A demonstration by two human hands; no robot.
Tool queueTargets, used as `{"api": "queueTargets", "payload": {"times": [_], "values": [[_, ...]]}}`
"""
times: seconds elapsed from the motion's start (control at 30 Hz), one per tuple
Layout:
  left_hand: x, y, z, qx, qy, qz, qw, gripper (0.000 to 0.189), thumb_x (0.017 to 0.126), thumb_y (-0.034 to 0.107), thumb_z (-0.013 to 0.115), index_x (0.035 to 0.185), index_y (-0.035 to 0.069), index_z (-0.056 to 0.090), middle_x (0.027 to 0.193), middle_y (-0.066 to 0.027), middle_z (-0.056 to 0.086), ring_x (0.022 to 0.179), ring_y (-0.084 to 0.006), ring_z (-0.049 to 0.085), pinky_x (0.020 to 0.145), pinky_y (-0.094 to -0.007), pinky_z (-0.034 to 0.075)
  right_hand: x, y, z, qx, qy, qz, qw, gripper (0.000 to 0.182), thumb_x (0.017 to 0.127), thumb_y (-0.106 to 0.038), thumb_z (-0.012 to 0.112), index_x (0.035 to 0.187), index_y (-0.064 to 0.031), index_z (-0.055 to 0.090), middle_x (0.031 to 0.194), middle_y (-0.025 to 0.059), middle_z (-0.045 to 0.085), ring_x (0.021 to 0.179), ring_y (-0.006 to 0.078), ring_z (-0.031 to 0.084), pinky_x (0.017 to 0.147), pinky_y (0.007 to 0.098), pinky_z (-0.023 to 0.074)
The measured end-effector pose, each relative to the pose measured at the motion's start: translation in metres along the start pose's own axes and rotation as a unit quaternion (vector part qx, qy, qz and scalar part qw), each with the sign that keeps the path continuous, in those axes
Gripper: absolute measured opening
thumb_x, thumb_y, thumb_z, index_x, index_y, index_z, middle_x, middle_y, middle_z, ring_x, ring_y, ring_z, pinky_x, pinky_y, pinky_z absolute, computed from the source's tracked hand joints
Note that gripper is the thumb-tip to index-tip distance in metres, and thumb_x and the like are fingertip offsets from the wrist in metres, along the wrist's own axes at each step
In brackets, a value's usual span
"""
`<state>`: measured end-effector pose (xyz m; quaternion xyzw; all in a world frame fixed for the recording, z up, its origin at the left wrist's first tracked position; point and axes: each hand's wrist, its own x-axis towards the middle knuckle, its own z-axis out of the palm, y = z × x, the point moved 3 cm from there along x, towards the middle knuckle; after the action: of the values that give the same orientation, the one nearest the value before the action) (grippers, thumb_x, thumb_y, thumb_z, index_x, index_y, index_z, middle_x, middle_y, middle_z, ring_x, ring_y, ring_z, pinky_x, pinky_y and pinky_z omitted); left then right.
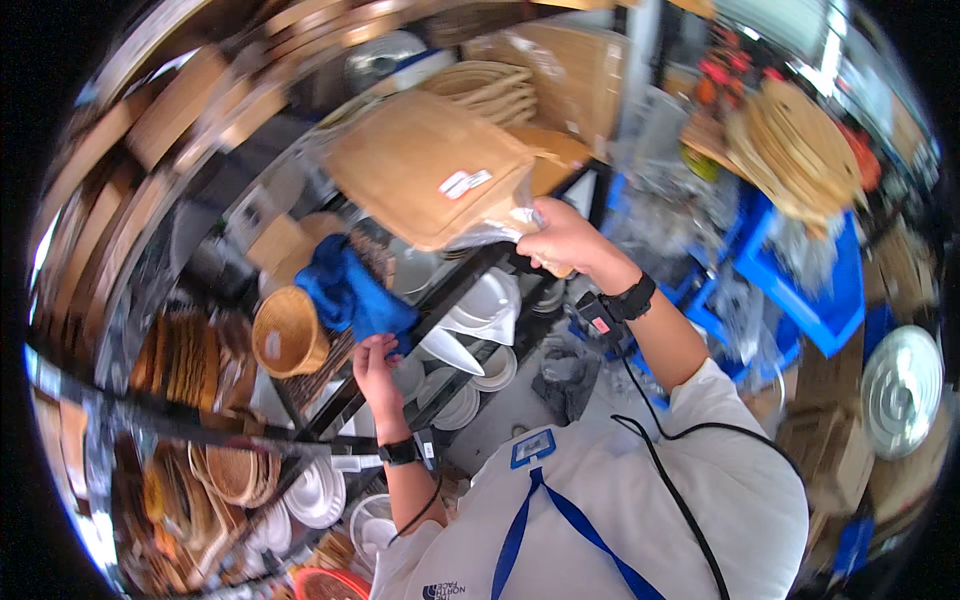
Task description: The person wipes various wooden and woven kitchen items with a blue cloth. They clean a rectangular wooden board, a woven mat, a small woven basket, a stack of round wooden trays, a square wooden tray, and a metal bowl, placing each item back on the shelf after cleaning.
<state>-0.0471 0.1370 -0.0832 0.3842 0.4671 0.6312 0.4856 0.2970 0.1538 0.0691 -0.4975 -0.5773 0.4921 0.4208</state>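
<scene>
My right hand [559, 236] is closed around the handle of a square wooden paddle board [427, 169], which is wrapped in clear plastic and bears a white label. The board is raised over the shelf's front edge. Lower and to the left, my left hand [379, 371] is at the lower end of a blue cloth [356, 292]; its fingers are bent against the cloth, and whether they pinch it cannot be told. The cloth hangs over the shelf beside a round wicker basket [289, 334].
White dishes [484, 304] stand on a lower shelf. Stacked woven baskets [484, 86] are behind the board. Blue crates [806, 277] with plastic bags and a stack of round wooden boards [795, 150] are at the right. A cable runs from my right wrist.
</scene>
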Motion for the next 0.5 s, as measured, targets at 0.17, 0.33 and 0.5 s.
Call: {"api": "queueTargets", "payload": {"times": [0.17,0.33,0.5], "values": [[-0.029,0.029,0.090,-0.078,-0.200,0.011,0.977,0.055,0.096,0.054,0.037,0.110,0.004,0.056,0.108,-0.0106,0.063,0.094,-0.0225,0.058,0.080,-0.0335,0.044,-0.134,0.014,-0.036,-0.045,0.069,0.020,0.996,0.036,0.067,-0.005,0.067,0.100,-0.0005,0.054,0.078,0.0062,0.060,0.061,0.0133,0.060,0.052,0.0292,0.0484],[-0.086,0.065,0.176,-0.315,-0.290,-0.108,0.897,0.093,0.086,0.073,0.032,0.145,0.002,0.024,0.151,-0.0165,0.025,0.138,-0.0329,0.026,0.111,-0.0509,0.021,-0.275,0.037,-0.042,-0.185,0.180,0.015,0.966,0.042,0.064,-0.015,0.069,0.098,-0.0005,0.052,0.078,0.0158,0.060,0.062,0.0269,0.060,0.055,0.0377,0.0459],[-0.120,0.016,0.204,-0.338,-0.511,-0.203,0.763,0.076,0.093,0.058,0.039,0.144,0.003,0.028,0.148,-0.0141,0.032,0.134,-0.0309,0.032,0.111,-0.0477,0.025,-0.414,0.063,-0.016,-0.204,0.280,0.084,0.934,0.043,0.063,-0.015,0.068,0.100,-0.0016,0.050,0.079,0.0192,0.061,0.076,0.0369,0.060,0.064,0.0443,0.0451]]}}
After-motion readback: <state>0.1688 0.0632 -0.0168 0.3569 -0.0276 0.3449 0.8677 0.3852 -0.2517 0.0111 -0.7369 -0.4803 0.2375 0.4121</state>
